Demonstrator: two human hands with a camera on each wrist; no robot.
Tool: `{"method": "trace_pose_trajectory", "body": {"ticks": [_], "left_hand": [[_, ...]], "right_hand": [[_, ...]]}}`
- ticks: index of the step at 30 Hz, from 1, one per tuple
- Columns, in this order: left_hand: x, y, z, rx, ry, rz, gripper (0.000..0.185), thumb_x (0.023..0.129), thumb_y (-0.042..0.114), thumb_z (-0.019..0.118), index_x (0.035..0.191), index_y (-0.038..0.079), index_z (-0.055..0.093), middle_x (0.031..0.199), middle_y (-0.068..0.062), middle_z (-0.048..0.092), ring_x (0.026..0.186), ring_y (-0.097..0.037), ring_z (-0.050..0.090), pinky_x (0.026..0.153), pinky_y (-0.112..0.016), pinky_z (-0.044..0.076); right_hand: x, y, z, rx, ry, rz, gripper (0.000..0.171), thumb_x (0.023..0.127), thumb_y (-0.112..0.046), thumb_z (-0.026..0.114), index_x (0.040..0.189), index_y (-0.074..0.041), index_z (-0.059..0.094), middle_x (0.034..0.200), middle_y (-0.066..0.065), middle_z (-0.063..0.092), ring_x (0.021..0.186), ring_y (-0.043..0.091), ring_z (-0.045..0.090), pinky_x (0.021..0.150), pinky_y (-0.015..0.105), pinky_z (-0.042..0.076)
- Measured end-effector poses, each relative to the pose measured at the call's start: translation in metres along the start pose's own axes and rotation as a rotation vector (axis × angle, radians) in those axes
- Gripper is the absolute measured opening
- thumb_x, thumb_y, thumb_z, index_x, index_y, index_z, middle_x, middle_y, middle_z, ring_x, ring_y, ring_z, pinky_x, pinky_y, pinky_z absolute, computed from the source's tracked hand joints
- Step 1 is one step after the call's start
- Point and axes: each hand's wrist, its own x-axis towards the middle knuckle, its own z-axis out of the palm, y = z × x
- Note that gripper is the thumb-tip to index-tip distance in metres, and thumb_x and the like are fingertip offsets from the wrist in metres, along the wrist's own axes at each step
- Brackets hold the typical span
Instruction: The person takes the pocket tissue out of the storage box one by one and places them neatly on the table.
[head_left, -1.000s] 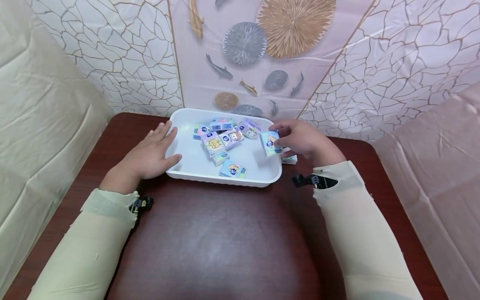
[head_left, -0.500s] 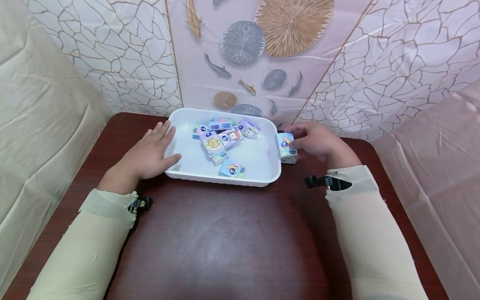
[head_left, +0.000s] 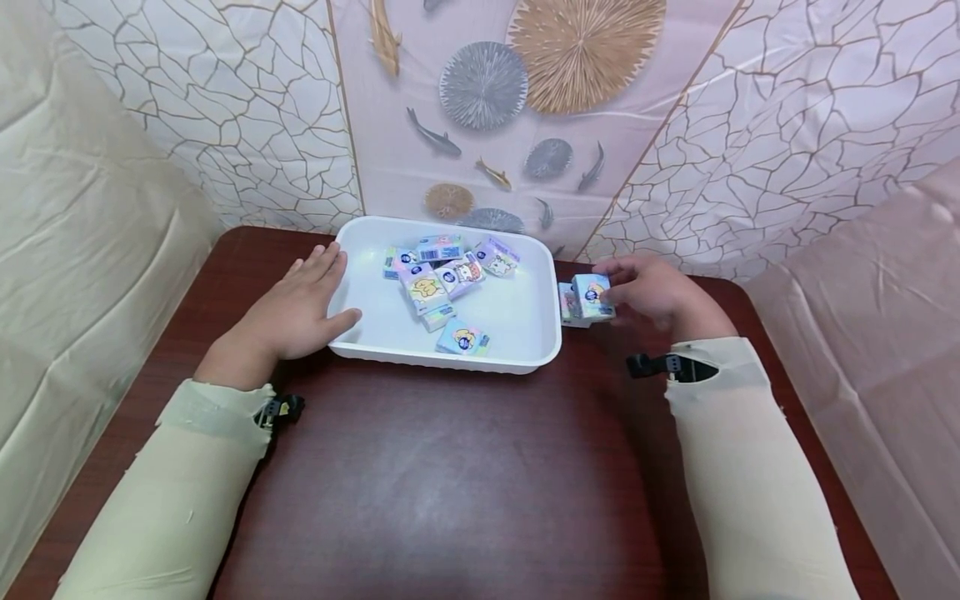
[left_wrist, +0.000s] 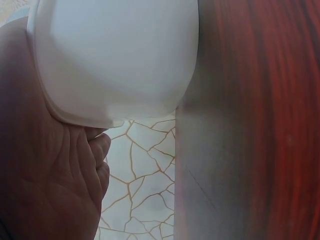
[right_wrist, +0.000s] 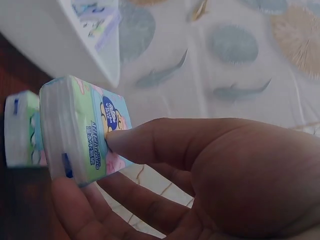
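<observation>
Between thumb and fingers, my right hand (head_left: 643,287) pinches a small blue tissue pack (head_left: 593,297) just right of the white tray (head_left: 450,362). The right wrist view shows that tissue pack (right_wrist: 85,130) tilted, with the thumb on its printed face. Partly behind it, a second tissue pack (head_left: 567,305) lies on the table against the tray's right side. My left hand (head_left: 292,312) rests with straight fingers along the tray's left rim. In the left wrist view, the palm (left_wrist: 55,170) lies against the outer wall of the tray (left_wrist: 120,60).
Inside the tray, several tissue packs lie in a loose heap, among them a purple one (head_left: 427,287). A blue tissue pack (head_left: 462,337) lies nearer the tray's front. The dark red table (head_left: 435,483) meets a patterned cloth backdrop (head_left: 495,142) behind the tray.
My right hand has carried the blue tissue pack from above the tray's right side, over the rim, to the right beside the other pack. My left hand has stayed at the rim.
</observation>
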Motion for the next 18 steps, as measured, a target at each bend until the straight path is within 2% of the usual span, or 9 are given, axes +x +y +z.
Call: {"method": "trace_pose_trajectory", "body": {"ticks": [3,10,18], "left_hand": [[0.000,0.000,0.000,-0.001,-0.001,-0.004,0.098,0.114,0.056,0.050,0.180,0.004,0.000,0.191,-0.014,-0.006,0.178,-0.040,-0.004,0.144,-0.063,0.004],[-0.001,0.000,0.000,-0.005,0.013,0.005,0.098,0.114,0.054,0.051,0.179,0.000,0.002,0.190,-0.017,-0.005,0.178,-0.041,-0.003,0.144,-0.063,0.005],[-0.001,0.000,0.001,-0.001,0.005,0.002,0.098,0.114,0.058,0.049,0.179,0.002,0.001,0.190,-0.015,-0.006,0.178,-0.040,-0.003,0.144,-0.062,0.006]], "right_hand": [[0.003,0.009,-0.003,-0.007,0.011,0.026,0.054,0.109,-0.003,0.067,0.162,-0.012,0.058,0.160,0.027,0.051,0.131,0.044,0.060,0.100,0.054,0.068],[0.010,0.030,-0.010,0.042,0.008,0.077,0.058,0.112,-0.003,0.063,0.168,-0.012,0.051,0.166,0.027,0.048,0.131,0.040,0.062,0.097,0.048,0.069],[0.014,0.048,-0.014,0.121,0.022,0.138,0.059,0.113,-0.007,0.062,0.170,-0.016,0.050,0.166,0.023,0.045,0.130,0.035,0.055,0.099,0.042,0.068]]}}
